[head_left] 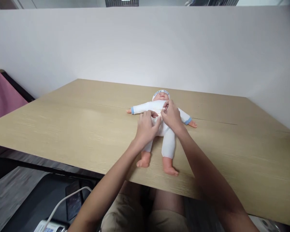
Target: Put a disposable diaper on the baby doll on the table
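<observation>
A baby doll (168, 141) in a white one-piece suit with blue cuffs lies on its back on the wooden table (74, 129), head away from me, arms spread, bare feet toward the near edge. It wears a white cap with a blue band (160, 93). Both my hands rest on its chest. My left hand (146, 127) pinches the white suit at the front. My right hand (171, 115) pinches the suit fabric just below the doll's chin. The doll's torso is mostly hidden by my hands.
A white partition wall (145, 45) stands behind the table. A pink cloth (2, 96) hangs at the far left. Under the table edge are my knees (145, 212), a white cable (62, 203) and a white device (48, 227) on the floor.
</observation>
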Demonstrator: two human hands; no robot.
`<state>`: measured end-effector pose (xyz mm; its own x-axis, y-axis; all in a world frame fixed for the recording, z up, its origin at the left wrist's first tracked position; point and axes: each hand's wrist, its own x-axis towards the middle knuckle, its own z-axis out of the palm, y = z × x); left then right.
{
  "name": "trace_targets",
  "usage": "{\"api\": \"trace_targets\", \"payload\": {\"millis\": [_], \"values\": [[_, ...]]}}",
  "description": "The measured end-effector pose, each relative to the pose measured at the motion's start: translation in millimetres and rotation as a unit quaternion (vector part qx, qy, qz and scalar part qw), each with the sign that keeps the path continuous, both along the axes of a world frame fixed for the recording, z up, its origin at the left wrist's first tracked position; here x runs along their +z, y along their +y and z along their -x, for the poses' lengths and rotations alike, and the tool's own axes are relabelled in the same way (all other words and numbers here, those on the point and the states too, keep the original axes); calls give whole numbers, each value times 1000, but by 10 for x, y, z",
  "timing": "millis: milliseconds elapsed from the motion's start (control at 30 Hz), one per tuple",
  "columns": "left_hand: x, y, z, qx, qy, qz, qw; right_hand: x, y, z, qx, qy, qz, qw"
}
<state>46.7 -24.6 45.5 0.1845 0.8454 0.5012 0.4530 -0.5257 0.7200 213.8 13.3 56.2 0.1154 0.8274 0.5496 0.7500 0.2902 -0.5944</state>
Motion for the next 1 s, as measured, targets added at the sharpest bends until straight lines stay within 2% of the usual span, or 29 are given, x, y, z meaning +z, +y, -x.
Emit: {"api": "trace_targets", "payload": {"millis": [67,167,267,333,467,600,733,833,1000], "values": [[-42,-344,101,8,55,-15,998,41,-248,57,-11,1,-26,1000],[-146,-664,321,-18,109,-9,994,23,-774,136,33,32,1,999],[-270,-718,488,-87,123,4,989,-125,-1250,138,100,55,66,991],[-339,-660,524,-112,121,9,986,-259,-1408,86,114,52,98,987],[-387,-509,449,-85,122,42,988,-451,-1353,-43,48,0,101,994],[-349,-442,295,-18,182,71,981,-500,-1221,-65,-13,-65,112,992],[-355,-418,151,43,218,64,973,-540,-1224,-32,-28,-71,106,991],[-388,-377,98,53,231,46,970,-575,-1238,-15,-28,-79,109,990],[-431,-283,123,24,224,16,974,-609,-1238,32,-43,-95,113,988]]}}
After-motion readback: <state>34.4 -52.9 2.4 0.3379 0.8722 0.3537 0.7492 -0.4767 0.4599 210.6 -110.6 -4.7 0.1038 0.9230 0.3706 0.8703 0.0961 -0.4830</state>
